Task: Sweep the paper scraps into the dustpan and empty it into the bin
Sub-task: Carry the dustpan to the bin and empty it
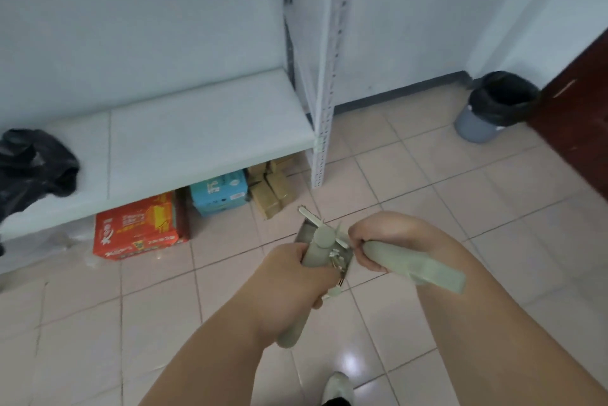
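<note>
Pink floor tiles [460, 208] fill most of the room, and they are shiny, with no paper bits that I can see left lying on them. One big white shelf [184, 149] stands along the left wall, and one black bag [33, 168] sits bunched at its left edge. Under the shelf, three kinds of boxes are tucked out of the way: one red box [138, 231], one blue box [218, 191] and a small pile of brown boxes [271, 190] that I cannot count well. One grey bin [493, 107] with a black liner waits in the far right corner of the floor, beside a dark brown door [579, 129], well away from the person. Two bare arms reach out in the middle. The left hand [296, 277] is curled tight round the handle of one pale green dustpan [324, 254], holding it up off the floor, I think so the scraps stay inside while it is carried. The right hand [375, 241] is wrapped round the handle of one pale green brush [414, 264], with its head resting over the pan, maybe to keep things from falling out. A few white paper scraps [334, 254] show in the pan; they are too small and blurry to count. One white shoe [339, 386] peeks in at the bottom.
</note>
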